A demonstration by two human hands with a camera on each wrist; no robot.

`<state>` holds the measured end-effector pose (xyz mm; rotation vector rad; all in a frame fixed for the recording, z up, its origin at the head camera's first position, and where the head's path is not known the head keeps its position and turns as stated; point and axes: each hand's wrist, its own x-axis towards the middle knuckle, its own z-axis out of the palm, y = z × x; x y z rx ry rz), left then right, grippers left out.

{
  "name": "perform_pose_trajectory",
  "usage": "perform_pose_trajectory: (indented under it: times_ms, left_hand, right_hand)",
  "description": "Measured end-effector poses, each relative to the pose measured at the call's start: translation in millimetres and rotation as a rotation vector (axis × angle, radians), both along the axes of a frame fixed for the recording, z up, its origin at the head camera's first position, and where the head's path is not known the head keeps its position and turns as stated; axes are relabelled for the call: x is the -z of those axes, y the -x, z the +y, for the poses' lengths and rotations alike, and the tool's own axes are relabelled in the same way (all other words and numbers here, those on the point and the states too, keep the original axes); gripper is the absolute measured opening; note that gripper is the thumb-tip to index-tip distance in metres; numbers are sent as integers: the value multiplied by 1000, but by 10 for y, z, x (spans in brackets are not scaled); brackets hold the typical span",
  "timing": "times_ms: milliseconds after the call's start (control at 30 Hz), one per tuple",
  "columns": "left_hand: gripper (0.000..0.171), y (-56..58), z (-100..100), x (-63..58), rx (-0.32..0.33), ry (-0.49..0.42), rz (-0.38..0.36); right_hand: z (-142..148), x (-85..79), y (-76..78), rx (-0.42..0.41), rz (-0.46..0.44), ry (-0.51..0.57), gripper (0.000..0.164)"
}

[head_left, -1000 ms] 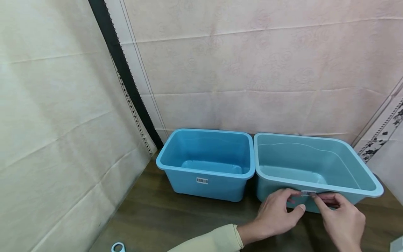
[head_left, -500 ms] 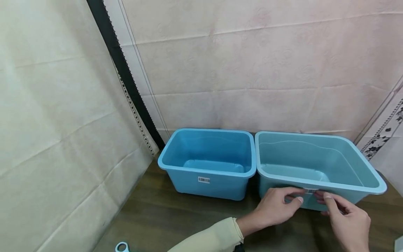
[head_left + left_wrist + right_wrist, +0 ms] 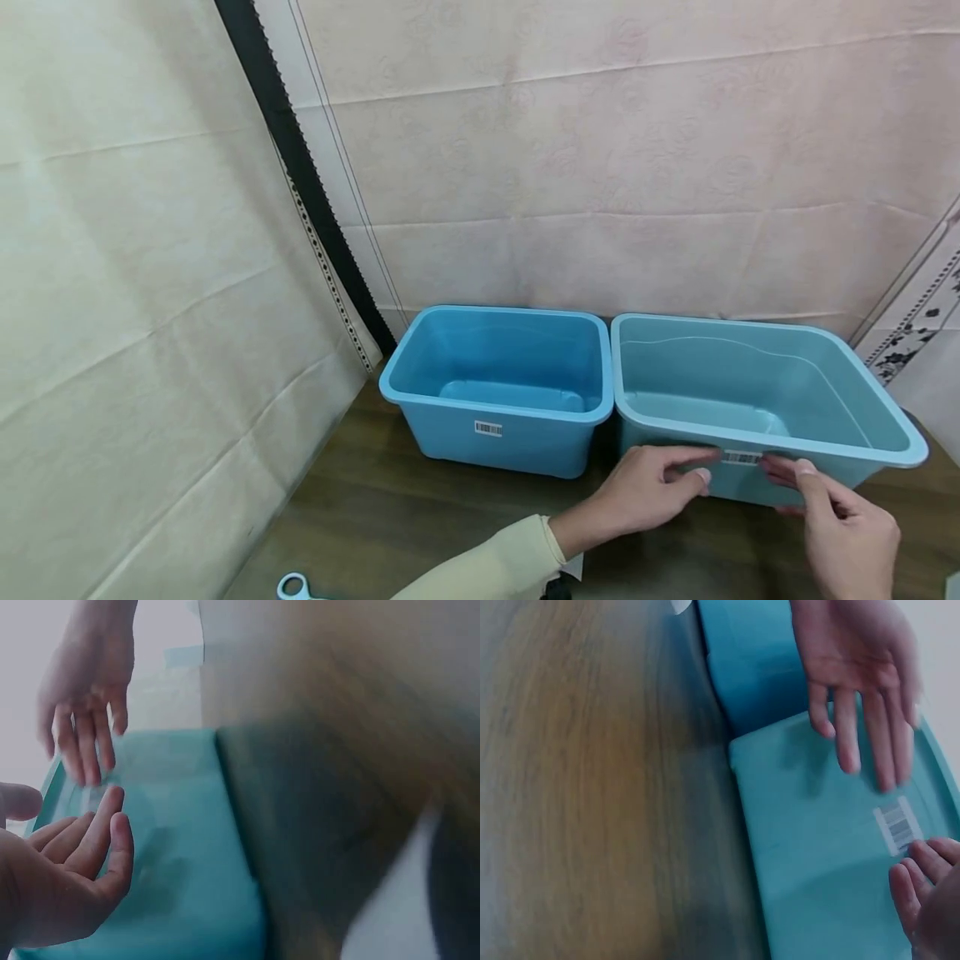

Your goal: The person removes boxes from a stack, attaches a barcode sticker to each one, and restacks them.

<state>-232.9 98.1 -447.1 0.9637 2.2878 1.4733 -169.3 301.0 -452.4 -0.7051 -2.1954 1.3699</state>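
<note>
A white barcode label (image 3: 742,457) lies flat on the front wall of the light teal plastic tub (image 3: 765,440), just below its rim. My left hand (image 3: 651,492) is at the label's left, fingers extended close to the tub wall. On the other side, the fingers of my right hand (image 3: 847,521) reach to the label's right end, loosely bent. In the right wrist view, the whole label (image 3: 898,824) shows between the fingertips of both hands. Neither hand grips anything. Whether the fingertips touch the wall is hard to tell.
A bluer tub (image 3: 495,446) with its own barcode sticker (image 3: 488,428) stands directly left of the teal one. Blue scissor handles (image 3: 292,586) lie at the front left of the wooden table (image 3: 360,500). A piece of white paper (image 3: 573,567) shows beneath the left wrist.
Both hands have drawn apart sideways from the label, left hand leftward and right hand rightward. The right thumb has come off it, and the barcode now shows fully.
</note>
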Motion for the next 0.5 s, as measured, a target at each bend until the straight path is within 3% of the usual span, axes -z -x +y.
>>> perform_pose_trajectory:
  times_ms: [167,333,500]
  left_hand:
    - [34,-9,-344,-106,21,59,97]
    - [40,-59,-729,-214,32,188,257]
    - [49,-123,-1094,-200,14,310,396]
  right_hand:
    - [-23,-70,-90,-27,-21,-45,49]
    - [-122,-152,-176,-148,-47,-167,45]
    - [-241,-212,-221,-312,-135,-358,46]
